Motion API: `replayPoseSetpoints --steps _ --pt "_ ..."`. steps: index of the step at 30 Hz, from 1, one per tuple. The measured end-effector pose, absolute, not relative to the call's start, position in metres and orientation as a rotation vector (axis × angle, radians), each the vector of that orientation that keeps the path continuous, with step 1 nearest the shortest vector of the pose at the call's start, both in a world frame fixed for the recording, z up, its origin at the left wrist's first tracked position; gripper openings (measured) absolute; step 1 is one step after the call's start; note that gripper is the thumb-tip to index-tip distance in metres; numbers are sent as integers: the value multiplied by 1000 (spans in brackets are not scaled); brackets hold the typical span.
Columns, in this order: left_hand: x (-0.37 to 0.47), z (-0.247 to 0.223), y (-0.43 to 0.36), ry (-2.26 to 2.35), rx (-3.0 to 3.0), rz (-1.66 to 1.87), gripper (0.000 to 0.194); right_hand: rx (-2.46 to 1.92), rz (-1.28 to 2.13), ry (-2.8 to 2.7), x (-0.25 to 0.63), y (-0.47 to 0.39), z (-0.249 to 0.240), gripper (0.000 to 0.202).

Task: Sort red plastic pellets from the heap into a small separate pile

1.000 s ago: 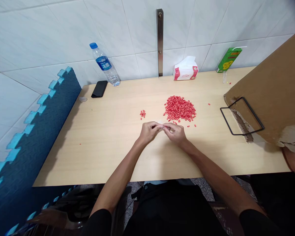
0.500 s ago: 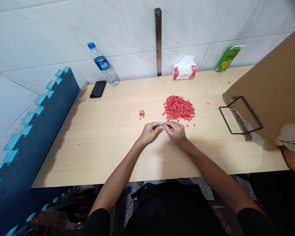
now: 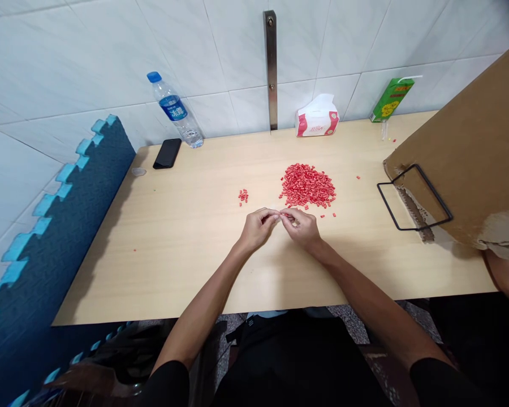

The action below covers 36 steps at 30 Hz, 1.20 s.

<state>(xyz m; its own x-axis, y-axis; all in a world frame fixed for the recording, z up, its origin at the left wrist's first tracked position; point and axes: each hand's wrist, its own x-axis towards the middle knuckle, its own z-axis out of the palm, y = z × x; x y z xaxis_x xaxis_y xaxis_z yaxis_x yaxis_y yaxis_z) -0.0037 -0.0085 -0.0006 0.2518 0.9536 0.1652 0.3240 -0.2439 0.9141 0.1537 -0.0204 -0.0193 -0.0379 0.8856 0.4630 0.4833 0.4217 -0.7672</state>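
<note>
Pale marbled tiles back a light wood worktop (image 3: 186,271), walled on its left by a blue foam mat (image 3: 85,198). On it, the red pieces (image 3: 307,185) lie in a broad heap right of centre, just beyond the hands, with a small cluster (image 3: 243,196) farther left and a few strays around. The left hand (image 3: 257,230) and right hand (image 3: 301,228) meet at the near edge of the heap, thumbs and fingers closed in a pinch; from where I stand I can't tell what, if anything, is between them. For work this fine, I'd say a light pinch, steady wrists and fingertips kept over the worktop would serve best. At the far left stands a clear bottle (image 3: 173,108), capped, its fill hard to judge, beside a phone (image 3: 167,153). Far right of centre, a tissue pack (image 3: 317,120) shows a tissue poking out; farther right, a green carton (image 3: 392,100) has a straw in it, its contents hidden. Brown cardboard (image 3: 462,152) rises on the right, behind a black wire frame (image 3: 439,192).
</note>
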Motion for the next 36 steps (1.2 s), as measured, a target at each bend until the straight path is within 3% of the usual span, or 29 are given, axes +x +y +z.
replayPoseSetpoints --steps 6,12,24,36 --pt "-1 3 -10 1254 1686 1005 21 -1222 572 -1624 154 -22 -16 15" --pt "3 3 -12 1177 1533 1017 19 -1113 989 -1374 150 -25 -19 20" --pt "5 6 -21 1286 2005 1246 8 -867 1642 -895 154 -14 -12 34" --pt "6 5 -22 1242 2039 1311 8 -811 1657 -944 152 -15 -10 30"
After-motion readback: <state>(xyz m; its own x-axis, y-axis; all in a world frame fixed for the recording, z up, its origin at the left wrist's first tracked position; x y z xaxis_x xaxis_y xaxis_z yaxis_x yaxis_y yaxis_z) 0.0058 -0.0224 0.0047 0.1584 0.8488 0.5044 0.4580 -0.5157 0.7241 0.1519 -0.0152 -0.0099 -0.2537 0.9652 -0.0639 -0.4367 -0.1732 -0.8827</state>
